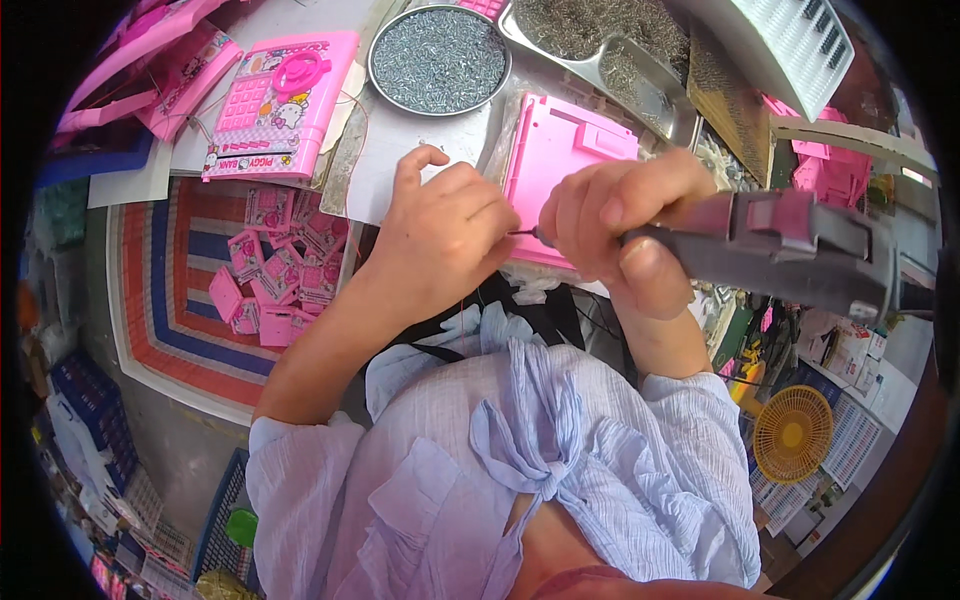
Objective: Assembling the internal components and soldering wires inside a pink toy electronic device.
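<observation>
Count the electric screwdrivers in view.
1: an electric screwdriver gripped in the right hand, its bit pointing toward the left hand, by the pink plastic panel. Others may be hidden in the clutter around the edges.

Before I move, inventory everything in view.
Flat panel: one, pink, table centre
Decorated box: one, pink, table left
Loose parts: several, pink, upper left
Round tray: one, silvery, top centre
Divided tray: one, silvery, beside round tray
Metal pieces: uncounted, metallic, both trays
Slotted rack: one, white, upper right
Small panels: many, pink, in striped bin
Clutter: uncounted, mixed, both sides
Driver: one, dark, right grip
Shirt: one, bluish, bottom centre
Left grip: one, bare, beside panel
Right grip: one, bare, around driver
</observation>
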Demonstrator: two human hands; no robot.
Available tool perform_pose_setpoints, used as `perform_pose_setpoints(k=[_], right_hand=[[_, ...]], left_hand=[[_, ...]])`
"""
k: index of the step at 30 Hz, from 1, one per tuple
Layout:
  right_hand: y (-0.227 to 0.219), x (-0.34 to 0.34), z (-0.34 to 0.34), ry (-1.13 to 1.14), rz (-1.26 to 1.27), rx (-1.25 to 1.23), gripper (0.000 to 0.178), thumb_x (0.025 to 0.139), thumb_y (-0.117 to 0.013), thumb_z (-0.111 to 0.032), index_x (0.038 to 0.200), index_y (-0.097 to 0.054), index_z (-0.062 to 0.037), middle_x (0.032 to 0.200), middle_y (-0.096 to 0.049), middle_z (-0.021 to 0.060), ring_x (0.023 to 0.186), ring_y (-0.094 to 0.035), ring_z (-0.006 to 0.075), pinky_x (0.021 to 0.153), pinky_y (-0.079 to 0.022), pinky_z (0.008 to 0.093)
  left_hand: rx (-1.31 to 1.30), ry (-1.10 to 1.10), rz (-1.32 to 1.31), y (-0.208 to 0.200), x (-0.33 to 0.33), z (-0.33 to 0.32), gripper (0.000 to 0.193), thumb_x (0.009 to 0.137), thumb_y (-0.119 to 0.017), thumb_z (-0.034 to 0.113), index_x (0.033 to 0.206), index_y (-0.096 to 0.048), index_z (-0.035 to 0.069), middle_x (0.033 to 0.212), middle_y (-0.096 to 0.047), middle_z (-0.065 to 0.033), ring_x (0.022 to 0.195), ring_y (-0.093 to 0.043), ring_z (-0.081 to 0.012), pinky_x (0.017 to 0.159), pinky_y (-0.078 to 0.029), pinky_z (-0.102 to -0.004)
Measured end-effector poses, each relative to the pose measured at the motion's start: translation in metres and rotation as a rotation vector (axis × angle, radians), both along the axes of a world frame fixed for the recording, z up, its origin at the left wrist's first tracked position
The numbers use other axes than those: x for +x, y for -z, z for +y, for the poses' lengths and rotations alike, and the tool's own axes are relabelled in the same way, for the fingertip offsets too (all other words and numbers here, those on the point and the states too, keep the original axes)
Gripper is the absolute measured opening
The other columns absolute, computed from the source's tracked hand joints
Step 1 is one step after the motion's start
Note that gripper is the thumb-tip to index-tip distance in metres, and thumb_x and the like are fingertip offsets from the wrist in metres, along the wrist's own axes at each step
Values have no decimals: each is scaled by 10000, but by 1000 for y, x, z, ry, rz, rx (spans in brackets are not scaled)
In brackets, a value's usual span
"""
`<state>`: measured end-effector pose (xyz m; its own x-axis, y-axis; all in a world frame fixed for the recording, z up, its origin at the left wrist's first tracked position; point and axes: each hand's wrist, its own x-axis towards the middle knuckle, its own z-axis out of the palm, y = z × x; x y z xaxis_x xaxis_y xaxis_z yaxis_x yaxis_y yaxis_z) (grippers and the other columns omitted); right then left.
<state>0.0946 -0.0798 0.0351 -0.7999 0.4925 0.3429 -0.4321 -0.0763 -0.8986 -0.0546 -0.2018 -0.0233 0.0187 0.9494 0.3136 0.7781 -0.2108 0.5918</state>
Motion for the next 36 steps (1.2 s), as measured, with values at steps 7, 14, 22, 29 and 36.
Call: perform_pose_setpoints(k=[7,14,22,29,36], right_hand=[[25,16,-22,18,-177,167,208,927,-706,-134,955,-514,-59,627,-526,37,538,-519,171,559,-453,365],[39,2,-21,24,-26,428,140,852,-678,14,891,-549,-25,665,-598,88,551,-605,210,600,-549,373],[-16,82,61,271,177,53,217,955,-508,-189,1116,-575,-58,594,-422,-13,540,-449,139,549,-415,352],[34,92,73,508,14,30,113,913,-596,-36,1019,-560,-19,617,-490,34,521,-456,128,521,-407,308],[44,74,89,512,24,211,94,948,-569,-62,997,-499,-22,597,-499,59,488,-436,131,492,-395,317]], left_hand=[[-103,154,17,17,-2,0,491,782,-687,112,1271,-649,102,1429,-593,-51,1380,-486,-216,1081,-334,-491],[-64,121,14,14,-1,0,451,792,-657,80,1241,-677,125,1412,-607,-31,1364,-502,-187,1066,-343,-470],[66,92,7,-1,26,36,352,794,-697,92,1145,-695,75,1237,-654,-73,1185,-573,-274,1007,-408,-441],[105,77,80,21,67,65,296,811,-739,135,1103,-725,84,1155,-652,-85,1140,-590,-301,992,-408,-453],[73,66,102,18,66,65,309,798,-753,111,1106,-734,101,1149,-653,-81,1138,-595,-297,979,-416,-448]])
